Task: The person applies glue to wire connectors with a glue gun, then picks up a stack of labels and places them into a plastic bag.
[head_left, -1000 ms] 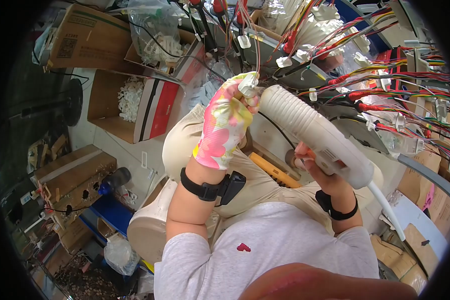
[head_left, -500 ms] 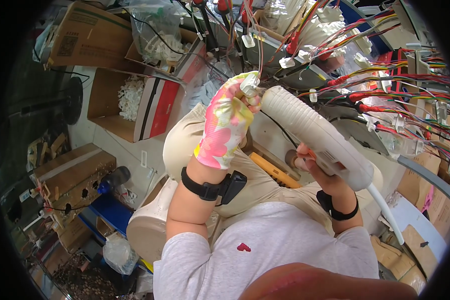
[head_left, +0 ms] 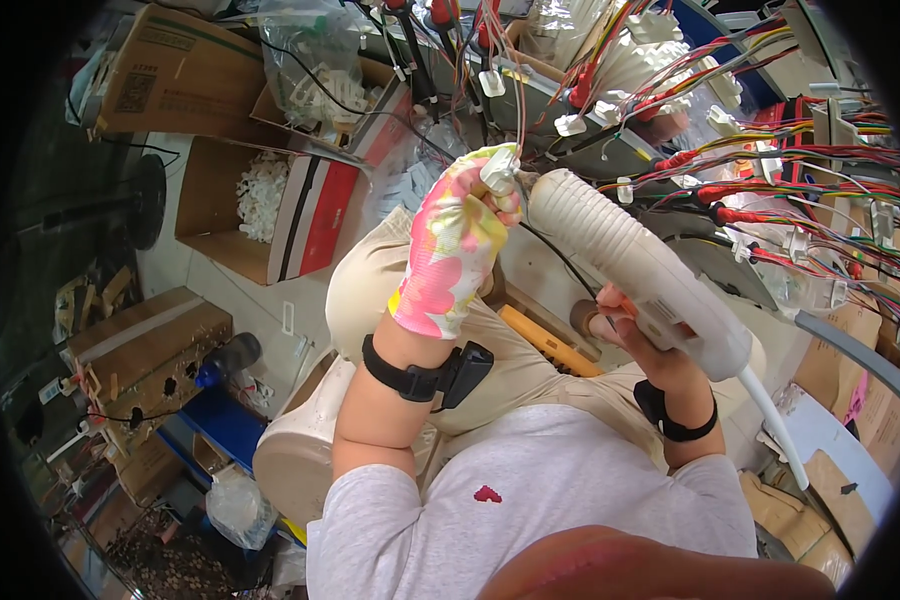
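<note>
My left hand wears a pink, yellow and white flowered glove with the fingertips bare. Its fingers are closed around a small white plastic connector, from which thin wires run upward. In my right hand is a large cream-coloured hot glue gun, gripped by its handle near an orange trigger. A white glue stick sticks out of the gun's rear. The ribbed front of the gun points at the connector, a small gap apart from it. A dark cord runs beneath the gun.
Bundles of coloured wires with white connectors hang along a grey rack ahead and right. To the left stand a carton of small white parts, a brown box and a black fan. A yellow bar lies between my legs.
My right hand has shifted the glue gun slightly to the right, away from the connector. My left hand has stayed nearly still with the connector in its fingers.
</note>
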Action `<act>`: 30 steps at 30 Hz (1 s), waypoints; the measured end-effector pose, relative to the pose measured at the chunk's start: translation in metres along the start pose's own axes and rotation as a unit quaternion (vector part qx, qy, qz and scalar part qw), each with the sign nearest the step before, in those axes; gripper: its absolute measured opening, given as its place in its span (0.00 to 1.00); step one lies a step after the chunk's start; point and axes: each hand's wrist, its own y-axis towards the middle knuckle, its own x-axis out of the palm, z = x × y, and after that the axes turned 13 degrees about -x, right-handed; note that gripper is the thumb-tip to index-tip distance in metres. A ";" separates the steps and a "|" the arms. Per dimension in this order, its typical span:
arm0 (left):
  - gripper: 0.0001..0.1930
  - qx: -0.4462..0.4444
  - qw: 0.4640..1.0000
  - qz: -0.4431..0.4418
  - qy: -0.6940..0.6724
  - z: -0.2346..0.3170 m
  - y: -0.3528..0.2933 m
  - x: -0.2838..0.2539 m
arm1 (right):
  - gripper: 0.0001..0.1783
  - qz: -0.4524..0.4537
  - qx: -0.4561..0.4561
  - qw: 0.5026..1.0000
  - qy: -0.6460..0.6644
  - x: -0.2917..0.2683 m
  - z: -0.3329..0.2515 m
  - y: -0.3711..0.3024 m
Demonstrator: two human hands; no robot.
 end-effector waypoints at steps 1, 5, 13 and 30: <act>0.20 -0.007 1.000 -0.011 -0.020 -0.001 0.002 -0.002 | 0.16 0.009 0.010 1.000 0.008 0.001 -0.002 0.001; 0.19 -0.003 1.000 -0.007 -0.022 -0.001 0.002 0.002 | 0.15 -0.005 -0.007 1.000 0.012 -0.002 0.001 0.004; 0.18 0.006 0.999 -0.035 0.003 -0.001 0.004 0.001 | 0.14 0.024 0.020 0.999 0.034 -0.001 0.000 0.002; 0.09 -0.005 0.965 0.145 -0.218 0.005 0.056 -0.032 | 0.20 0.082 -0.011 0.993 0.086 -0.005 -0.027 -0.009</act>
